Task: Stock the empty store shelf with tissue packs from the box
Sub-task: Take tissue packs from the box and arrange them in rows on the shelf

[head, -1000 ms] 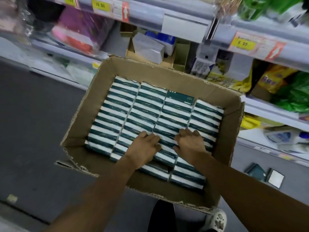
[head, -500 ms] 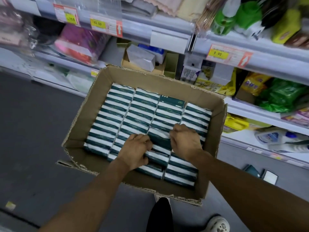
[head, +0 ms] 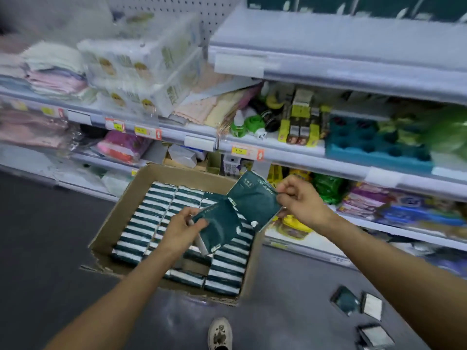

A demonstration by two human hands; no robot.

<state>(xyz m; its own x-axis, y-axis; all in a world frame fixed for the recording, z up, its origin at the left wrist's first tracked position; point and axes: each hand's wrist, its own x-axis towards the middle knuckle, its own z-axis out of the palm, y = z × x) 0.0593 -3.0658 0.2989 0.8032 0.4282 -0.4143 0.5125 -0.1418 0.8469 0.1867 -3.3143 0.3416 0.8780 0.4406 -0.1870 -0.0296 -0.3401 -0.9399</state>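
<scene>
both hands have come up out of the box [head: 121, 218], each with one tissue pack. left hand [head: 180, 229] pinches a pack [head: 219, 228] by its edge, right hand [head: 300, 198] pinches another pack [head: 252, 198], flat faces up, probably to carry them to the empty shelf [head: 341, 39] above.

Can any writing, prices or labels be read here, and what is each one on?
Right-hand tissue pack: white lettering along its edge, too blurred to read.
Left-hand tissue pack: faint print, unreadable.
Yellow price tags on the shelf rail: digits too blurred to read.
Other packaging: nothing legible.
</scene>
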